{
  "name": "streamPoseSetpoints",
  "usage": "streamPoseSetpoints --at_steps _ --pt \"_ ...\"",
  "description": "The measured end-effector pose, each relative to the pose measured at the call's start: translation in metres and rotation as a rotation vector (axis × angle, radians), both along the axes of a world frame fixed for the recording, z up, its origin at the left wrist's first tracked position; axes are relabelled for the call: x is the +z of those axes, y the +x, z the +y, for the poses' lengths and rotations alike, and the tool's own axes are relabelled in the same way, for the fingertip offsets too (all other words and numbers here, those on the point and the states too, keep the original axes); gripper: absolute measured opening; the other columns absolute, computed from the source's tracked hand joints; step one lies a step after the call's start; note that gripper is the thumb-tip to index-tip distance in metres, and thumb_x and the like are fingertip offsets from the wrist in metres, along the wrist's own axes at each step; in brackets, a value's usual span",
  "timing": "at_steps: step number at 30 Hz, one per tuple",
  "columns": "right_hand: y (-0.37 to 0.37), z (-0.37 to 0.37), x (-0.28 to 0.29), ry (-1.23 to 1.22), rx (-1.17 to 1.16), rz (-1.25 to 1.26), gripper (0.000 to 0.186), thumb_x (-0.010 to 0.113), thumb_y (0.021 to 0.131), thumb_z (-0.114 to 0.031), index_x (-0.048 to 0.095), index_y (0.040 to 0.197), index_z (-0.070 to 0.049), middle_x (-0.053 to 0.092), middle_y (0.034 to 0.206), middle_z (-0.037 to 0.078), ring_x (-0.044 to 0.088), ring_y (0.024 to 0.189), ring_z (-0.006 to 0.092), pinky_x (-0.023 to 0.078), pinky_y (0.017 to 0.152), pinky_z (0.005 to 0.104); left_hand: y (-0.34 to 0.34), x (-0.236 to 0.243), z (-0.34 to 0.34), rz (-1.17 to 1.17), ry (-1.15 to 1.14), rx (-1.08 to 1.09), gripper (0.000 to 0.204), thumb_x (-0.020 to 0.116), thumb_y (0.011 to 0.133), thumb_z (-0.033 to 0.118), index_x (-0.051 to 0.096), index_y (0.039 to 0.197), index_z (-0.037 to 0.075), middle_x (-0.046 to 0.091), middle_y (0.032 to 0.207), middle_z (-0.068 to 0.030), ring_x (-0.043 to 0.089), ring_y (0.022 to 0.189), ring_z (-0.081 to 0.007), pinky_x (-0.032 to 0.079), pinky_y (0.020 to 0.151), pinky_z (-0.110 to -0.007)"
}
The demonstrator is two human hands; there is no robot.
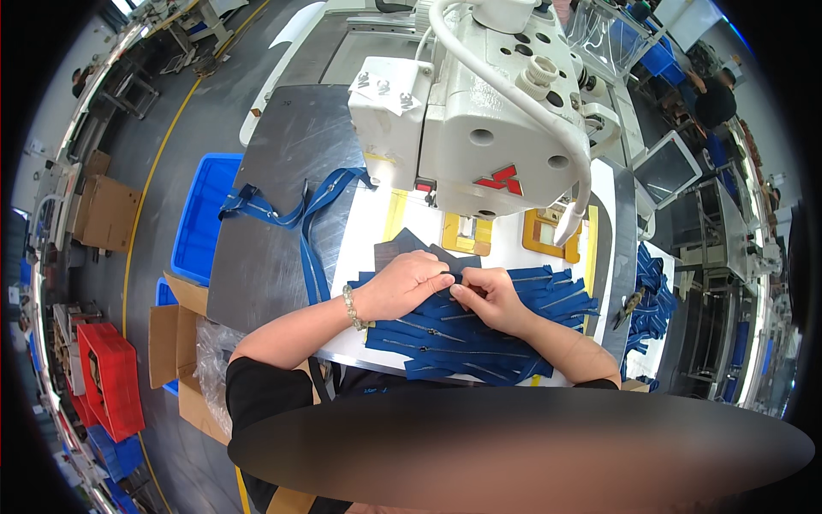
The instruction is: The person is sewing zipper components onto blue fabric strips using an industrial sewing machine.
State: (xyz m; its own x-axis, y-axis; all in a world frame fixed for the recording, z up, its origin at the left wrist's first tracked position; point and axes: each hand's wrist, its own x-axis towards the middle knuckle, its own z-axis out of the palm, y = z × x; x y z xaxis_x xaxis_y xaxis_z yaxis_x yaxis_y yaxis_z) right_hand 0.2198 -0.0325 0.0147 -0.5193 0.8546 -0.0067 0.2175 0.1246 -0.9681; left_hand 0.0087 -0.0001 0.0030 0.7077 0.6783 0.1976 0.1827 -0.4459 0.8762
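Observation:
My left hand (409, 284), with a beaded bracelet at its wrist, is closed, thumb and fingers pinched together. Close against it, my right hand (491, 300) is also closed in a pinch. Their fingertips meet over a small dark piece whose kind is hidden by the fingers. Under and around both hands lies a pile of blue zippers (454, 338) with metal teeth. Dark grey flat pieces (401, 246) stick out just beyond the fingers. Farther back stands a white industrial sewing machine (505, 128), with two yellow clamp frames (476, 245) (562, 249) below its head.
A long blue zipper strip (310, 248) curves over the metal table (257, 265) at left. More blue zippers (652, 295) and a pair of thread snips (629, 307) lie at right. Blue bins (201, 218), an open carton (175, 343) and a red crate (120, 377) stand at left.

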Motion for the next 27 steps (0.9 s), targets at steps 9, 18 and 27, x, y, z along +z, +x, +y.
streamPoseSetpoints --at_steps 9,18,27 --pt "-0.003 0.002 0.0 -0.077 -0.005 0.03 0.026 0.058 0.095 -0.013 0.053 0.073 0.0 0.056 0.061 0.002 0.046 0.054 0.0054 0.036 0.049 0.023 -0.001 0.004 0.0 0.069 0.09 0.057 0.038 0.05 0.097 0.027 0.052 0.067 0.004 0.049 0.062 -0.0119 0.048 0.066 -0.0299 0.039 0.07 -0.039" --pt "0.029 0.054 -0.008 -0.511 -0.134 0.08 0.028 0.06 0.096 -0.026 0.063 0.077 -0.005 0.055 0.06 -0.004 0.042 0.05 0.0005 0.029 0.046 0.0164 -0.016 0.037 0.021 0.253 0.404 0.119 0.026 0.062 0.089 0.024 0.059 0.071 0.006 0.057 0.069 -0.0084 0.056 0.072 -0.0287 0.044 0.071 -0.039" --pt "0.026 0.08 -0.012 -0.629 -0.216 -0.011 0.031 0.061 0.094 -0.021 0.062 0.069 -0.002 0.056 0.057 0.002 0.043 0.047 0.0046 0.03 0.044 0.0201 -0.01 0.012 0.033 0.375 0.686 -0.037 0.041 0.065 0.086 0.023 0.06 0.122 0.005 0.06 0.126 -0.0089 0.055 0.116 -0.0244 0.042 0.096 -0.037"
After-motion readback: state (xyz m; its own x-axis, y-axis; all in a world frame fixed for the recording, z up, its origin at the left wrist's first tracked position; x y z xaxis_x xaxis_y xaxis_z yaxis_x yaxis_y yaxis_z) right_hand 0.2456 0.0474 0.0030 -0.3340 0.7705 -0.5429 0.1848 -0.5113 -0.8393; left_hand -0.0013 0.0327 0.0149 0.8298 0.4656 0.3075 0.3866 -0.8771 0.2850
